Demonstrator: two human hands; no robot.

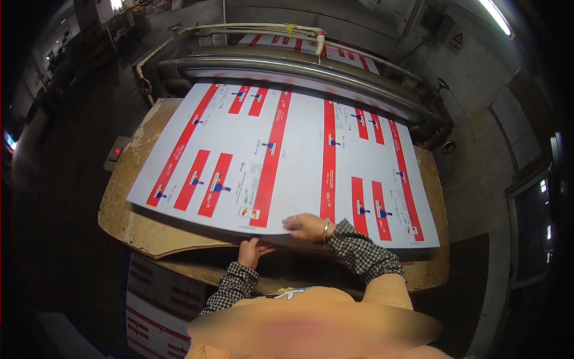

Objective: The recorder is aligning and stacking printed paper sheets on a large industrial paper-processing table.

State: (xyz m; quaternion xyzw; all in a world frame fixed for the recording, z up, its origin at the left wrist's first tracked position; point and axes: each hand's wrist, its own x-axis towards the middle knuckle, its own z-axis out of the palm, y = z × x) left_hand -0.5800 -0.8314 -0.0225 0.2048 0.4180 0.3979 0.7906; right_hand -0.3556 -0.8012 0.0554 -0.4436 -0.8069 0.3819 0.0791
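Sheet [302,161] over table [119,197], roller [311,79] beyond, pale pipe [257,26]

Up to my right, a lit tube lamp [497,17] slants above me, and a yellow triangular warning sign [458,39] hangs on the grey wall [460,67]. Farther down that side I see a framed window [534,224]. On my left, a small switch box [117,154] glows red above the dark floor [63,197].

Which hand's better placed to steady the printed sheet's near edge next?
Probably the right hand: it lies over the near edge of the printed sheet, while the left hand is below that edge.
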